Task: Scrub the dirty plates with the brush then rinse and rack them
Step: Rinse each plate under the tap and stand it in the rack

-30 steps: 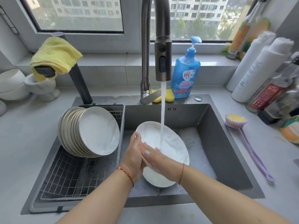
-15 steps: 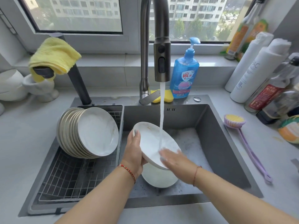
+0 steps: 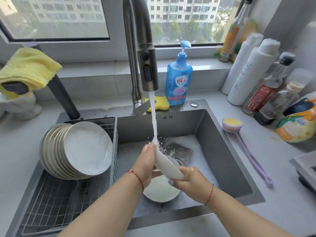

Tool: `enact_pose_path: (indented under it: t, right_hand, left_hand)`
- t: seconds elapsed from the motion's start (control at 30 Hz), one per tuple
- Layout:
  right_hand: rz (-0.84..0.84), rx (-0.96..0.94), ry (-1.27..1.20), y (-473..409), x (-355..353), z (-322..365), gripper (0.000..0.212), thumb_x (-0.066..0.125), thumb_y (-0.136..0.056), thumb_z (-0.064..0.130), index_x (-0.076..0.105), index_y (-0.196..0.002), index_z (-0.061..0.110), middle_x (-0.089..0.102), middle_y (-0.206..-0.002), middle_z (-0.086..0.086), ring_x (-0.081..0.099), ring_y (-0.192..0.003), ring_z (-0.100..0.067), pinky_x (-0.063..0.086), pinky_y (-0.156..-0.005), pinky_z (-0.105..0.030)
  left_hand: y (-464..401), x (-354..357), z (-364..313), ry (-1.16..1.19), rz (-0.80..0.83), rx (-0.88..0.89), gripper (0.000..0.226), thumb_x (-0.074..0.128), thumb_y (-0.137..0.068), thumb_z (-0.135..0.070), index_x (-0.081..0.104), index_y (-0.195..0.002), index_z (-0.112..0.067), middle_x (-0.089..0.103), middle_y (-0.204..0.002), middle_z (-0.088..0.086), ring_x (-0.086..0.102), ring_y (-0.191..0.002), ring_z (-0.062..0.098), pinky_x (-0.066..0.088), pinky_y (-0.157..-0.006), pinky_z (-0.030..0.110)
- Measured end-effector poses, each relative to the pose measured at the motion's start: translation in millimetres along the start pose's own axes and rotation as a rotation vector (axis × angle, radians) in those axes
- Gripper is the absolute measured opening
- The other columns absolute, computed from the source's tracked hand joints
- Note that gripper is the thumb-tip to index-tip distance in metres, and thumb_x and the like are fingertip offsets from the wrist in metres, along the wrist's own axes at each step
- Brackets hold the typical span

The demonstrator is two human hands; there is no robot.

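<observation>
I hold a white plate (image 3: 168,165) almost on edge under the running water (image 3: 153,120) from the faucet (image 3: 147,65). My left hand (image 3: 147,164) grips its upper left rim and my right hand (image 3: 186,177) grips its lower right rim. The stream hits the plate's top edge and splashes. Below it, another white plate (image 3: 160,191) lies on the sink floor. Several washed plates (image 3: 85,147) lean in the wire rack (image 3: 56,202) at the left. The purple long-handled brush (image 3: 239,134) lies on the counter to the right of the sink.
Soapy foam covers the back of the sink basin (image 3: 222,151). A blue soap bottle (image 3: 178,79) and yellow sponge (image 3: 159,103) sit behind the sink. Bottles (image 3: 253,72) crowd the right counter. A yellow cloth (image 3: 27,69) hangs on a dark handle at the left.
The plate has turned from facing up to nearly on edge. My right hand has moved from its face to its lower rim. The camera has moved closer.
</observation>
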State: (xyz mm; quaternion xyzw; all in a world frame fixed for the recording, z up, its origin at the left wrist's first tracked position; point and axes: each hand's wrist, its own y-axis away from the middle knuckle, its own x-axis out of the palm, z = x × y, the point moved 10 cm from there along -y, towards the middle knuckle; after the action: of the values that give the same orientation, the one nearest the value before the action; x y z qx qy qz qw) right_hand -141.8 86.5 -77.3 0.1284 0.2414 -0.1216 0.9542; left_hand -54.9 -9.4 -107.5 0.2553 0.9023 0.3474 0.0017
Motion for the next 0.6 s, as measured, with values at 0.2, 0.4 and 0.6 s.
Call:
enact_pose_path:
  t: [0.2, 0.4, 0.6]
  right_hand:
    - [0.064, 0.045, -0.345, 10, -8, 6, 0.009, 0.071, -0.066, 0.024, 0.069, -0.074, 0.025, 0.061, -0.064, 0.013, 0.054, -0.062, -0.003, 0.045, -0.06, -0.02]
    - [-0.029, 0.101, -0.679, 3, -16, 0, 0.043, 0.079, -0.05, 0.034, 0.074, -0.089, 0.016, 0.074, -0.087, -0.006, 0.067, -0.081, -0.023, 0.054, -0.072, -0.039]
    - [-0.045, 0.089, -0.916, -11, -9, 5, 0.046, 0.085, -0.054, 0.035, 0.076, -0.096, 0.016, 0.073, -0.099, -0.011, 0.069, -0.09, -0.026, 0.056, -0.075, -0.039]
  left_hand:
    - [-16, -14, 6, 0.015, -0.062, -0.086, 0.059, 0.031, -0.092, -0.073, 0.061, -0.098, -0.023, 0.067, -0.098, 0.006, 0.061, -0.099, 0.027, 0.045, -0.103, 0.053]
    - [-15, -18, 10, 0.001, -0.054, -0.075, 0.061, 0.027, -0.095, -0.071, 0.064, -0.116, -0.028, 0.066, -0.121, 0.002, 0.057, -0.113, 0.024, 0.044, -0.104, 0.052]
    - [-4, -22, 34, 0.023, -0.008, -0.151, 0.058, 0.034, -0.095, -0.067, 0.063, -0.114, -0.02, 0.064, -0.114, 0.008, 0.058, -0.107, 0.028, 0.049, -0.096, 0.045]
